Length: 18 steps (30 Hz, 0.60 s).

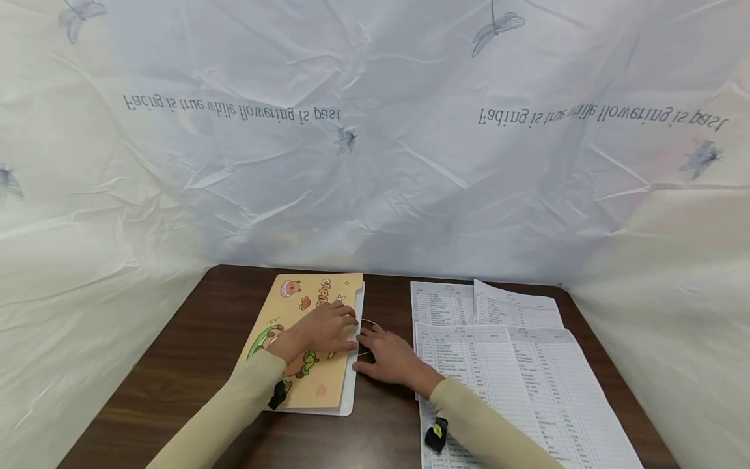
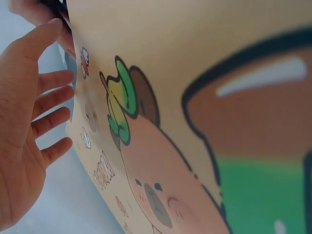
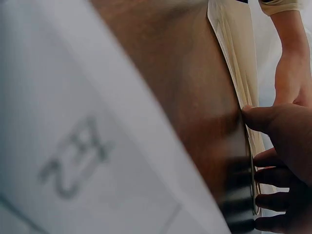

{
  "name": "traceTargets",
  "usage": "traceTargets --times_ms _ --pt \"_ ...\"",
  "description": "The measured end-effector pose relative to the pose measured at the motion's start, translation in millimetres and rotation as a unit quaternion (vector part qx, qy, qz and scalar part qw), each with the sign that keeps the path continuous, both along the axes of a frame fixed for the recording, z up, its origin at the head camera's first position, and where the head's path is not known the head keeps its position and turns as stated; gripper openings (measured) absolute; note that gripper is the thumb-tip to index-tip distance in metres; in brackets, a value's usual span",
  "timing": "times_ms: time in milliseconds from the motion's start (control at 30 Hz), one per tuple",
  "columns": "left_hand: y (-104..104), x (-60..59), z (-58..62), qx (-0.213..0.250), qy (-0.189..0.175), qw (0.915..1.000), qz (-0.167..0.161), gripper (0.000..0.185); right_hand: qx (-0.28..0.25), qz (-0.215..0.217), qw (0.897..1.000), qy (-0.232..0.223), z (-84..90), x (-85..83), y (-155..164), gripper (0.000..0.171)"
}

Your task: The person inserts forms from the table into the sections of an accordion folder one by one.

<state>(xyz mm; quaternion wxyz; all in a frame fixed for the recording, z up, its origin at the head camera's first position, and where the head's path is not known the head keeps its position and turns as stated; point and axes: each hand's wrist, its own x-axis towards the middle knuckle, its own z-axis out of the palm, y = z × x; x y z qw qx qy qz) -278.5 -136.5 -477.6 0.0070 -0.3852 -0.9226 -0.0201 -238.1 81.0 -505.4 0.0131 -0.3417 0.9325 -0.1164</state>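
Note:
A tan folder [image 1: 301, 378] printed with cartoon animals lies flat on the dark wooden table [image 1: 187, 365]. My left hand [image 1: 325, 329] rests on its cover near the right edge, and in the left wrist view the fingers [image 2: 51, 100] are straight and spread beside the printed cover [image 2: 161, 161]. My right hand [image 1: 389, 357] lies on the table just right of the folder. Its thumb [image 3: 253, 117] and fingertips touch the folder's open edge [image 3: 239, 73]. A thin elastic loop [image 1: 375, 326] curves by the fingertips of both hands.
Several printed sheets [image 1: 498, 365] with tables of text overlap on the right half of the table. A crinkled white sheet [image 1: 375, 163] with lettering and dragonflies walls in the back and both sides. Bare wood shows left of the folder.

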Motion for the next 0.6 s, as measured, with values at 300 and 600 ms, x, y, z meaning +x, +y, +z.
traceTargets --times_ms 300,600 --pt "2.3 0.4 -3.2 -0.003 -0.007 1.0 -0.002 0.049 0.014 0.003 1.0 -0.001 2.3 0.2 -1.9 0.064" --pt "4.1 -0.2 -1.7 -0.023 0.021 0.9995 -0.008 0.052 0.028 0.0 1.0 0.002 4.5 0.3 -2.8 0.065"
